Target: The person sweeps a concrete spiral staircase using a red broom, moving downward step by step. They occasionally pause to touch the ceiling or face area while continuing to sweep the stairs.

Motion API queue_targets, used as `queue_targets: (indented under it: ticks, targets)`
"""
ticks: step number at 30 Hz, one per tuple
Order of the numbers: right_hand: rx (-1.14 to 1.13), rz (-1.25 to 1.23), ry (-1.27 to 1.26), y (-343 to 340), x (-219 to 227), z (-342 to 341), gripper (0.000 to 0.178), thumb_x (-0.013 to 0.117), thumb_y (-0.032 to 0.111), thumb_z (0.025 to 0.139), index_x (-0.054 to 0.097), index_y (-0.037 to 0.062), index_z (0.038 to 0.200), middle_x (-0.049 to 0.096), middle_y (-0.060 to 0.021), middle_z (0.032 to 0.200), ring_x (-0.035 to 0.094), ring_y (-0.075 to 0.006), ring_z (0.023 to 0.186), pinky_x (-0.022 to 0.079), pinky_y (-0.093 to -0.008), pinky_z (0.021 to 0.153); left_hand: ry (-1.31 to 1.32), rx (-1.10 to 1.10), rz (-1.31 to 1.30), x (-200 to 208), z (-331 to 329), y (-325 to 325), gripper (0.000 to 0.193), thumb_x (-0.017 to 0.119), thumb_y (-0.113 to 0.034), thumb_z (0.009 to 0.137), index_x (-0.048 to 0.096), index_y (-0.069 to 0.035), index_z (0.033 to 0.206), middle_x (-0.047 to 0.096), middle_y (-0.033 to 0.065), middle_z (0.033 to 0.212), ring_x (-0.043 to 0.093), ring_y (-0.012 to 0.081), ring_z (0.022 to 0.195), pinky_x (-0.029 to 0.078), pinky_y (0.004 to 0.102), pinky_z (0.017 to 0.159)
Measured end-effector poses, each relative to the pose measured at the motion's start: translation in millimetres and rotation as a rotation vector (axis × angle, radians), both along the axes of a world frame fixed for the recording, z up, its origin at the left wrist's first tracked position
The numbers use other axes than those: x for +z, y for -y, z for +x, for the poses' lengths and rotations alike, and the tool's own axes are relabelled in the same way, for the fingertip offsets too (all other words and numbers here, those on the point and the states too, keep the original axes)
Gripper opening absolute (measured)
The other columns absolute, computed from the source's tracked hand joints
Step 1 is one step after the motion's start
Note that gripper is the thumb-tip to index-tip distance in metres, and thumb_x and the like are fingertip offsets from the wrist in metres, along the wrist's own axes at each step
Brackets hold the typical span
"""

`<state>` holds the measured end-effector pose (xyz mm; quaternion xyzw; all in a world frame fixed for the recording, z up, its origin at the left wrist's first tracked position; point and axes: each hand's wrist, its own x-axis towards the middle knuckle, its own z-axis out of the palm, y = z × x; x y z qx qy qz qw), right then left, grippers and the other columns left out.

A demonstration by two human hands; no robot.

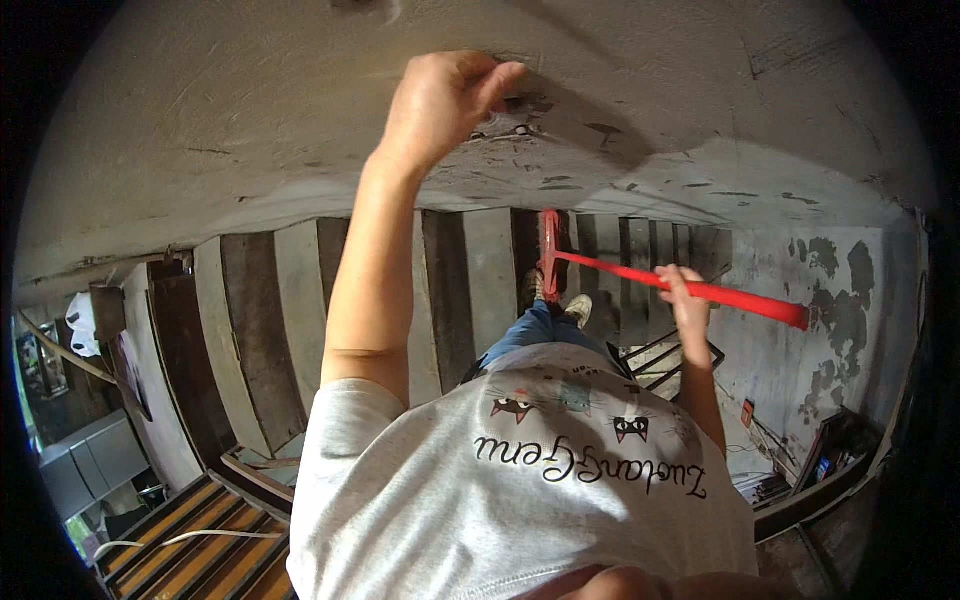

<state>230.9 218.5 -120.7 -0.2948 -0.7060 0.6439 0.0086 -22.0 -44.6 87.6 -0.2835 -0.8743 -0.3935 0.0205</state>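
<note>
My left hand (443,108) is raised at the rough grey wall (300,120), its fingers curled together beside a patch of chipped plaster (520,132). Whatever those fingers may hold is hidden, and contact with the wall is unclear. On the right, my right hand (686,300) is closed around the long handle of a red broom (620,270). The handle slants, its free end pointing right and its narrow crosswise head down by my feet, over the stairs (450,300). One pale shoe (578,310) shows beside the broom head.
Grey steps run across the middle from left to right. A wall with peeling dark patches (840,290) stands at the right, above stored clutter (830,455). At lower left are slatted boards (200,545), a white hose (215,533) and a pale cabinet (90,465).
</note>
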Motion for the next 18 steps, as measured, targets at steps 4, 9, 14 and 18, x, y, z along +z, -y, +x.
queue_targets:
  ticks: [4, 9, 14, 18]
  targets:
    - [-0.122, -0.262, 0.248, 0.3, -37.0, 14.1, 0.032, 0.047, 0.037, 0.081, 0.053, 0.0070, 0.091, 0.058, -0.0098, 0.075, 0.057, -0.0131, 0.056, 0.046, -0.0226, 0.047, 0.106, -0.029, 0.055, 2.5, -3.4, 3.1, 0.030, 0.055, -0.029, 0.079, 0.061, 0.001, 0.074, 0.059, 0.0068, 0.058, 0.055, 0.0102, 0.052, 0.045, 0.0231, 0.048]
    - [0.179, -0.238, 0.186, 3.3, -11.0, 24.2, 0.027, 0.047, 0.029, 0.082, 0.051, 0.0036, 0.089, 0.059, -0.0095, 0.075, 0.057, -0.0115, 0.057, 0.044, -0.0197, 0.045, 0.128, 0.028, 0.061, 2.5, 1.2, 3.6, 0.029, 0.055, -0.026, 0.079, 0.061, 0.001, 0.073, 0.058, 0.0067, 0.057, 0.055, 0.0097, 0.050, 0.044, 0.0222, 0.045]
    - [0.310, -0.228, 0.211, 19.0, 17.6, 6.6, 0.023, 0.048, 0.025, 0.082, 0.053, 0.0036, 0.089, 0.058, -0.0056, 0.071, 0.055, -0.0086, 0.055, 0.042, -0.0188, 0.044, 0.083, 0.040, 0.050, -3.1, 1.1, 3.0, 0.028, 0.056, -0.025, 0.079, 0.061, 0.001, 0.071, 0.058, 0.0064, 0.055, 0.055, 0.0091, 0.049, 0.044, 0.0216, 0.044]
    - [0.121, -0.409, 0.179, 23.8, -49.1, -7.4, 0.019, 0.045, 0.023, 0.083, 0.048, 0.0058, 0.089, 0.059, -0.0102, 0.070, 0.056, -0.0125, 0.050, 0.041, -0.0204, 0.039, 0.058, 0.035, 0.074, -0.1, -0.4, -4.7, 0.026, 0.057, -0.024, 0.078, 0.061, 0.001, 0.070, 0.058, 0.0060, 0.054, 0.054, 0.0086, 0.047, 0.044, 0.0214, 0.043]
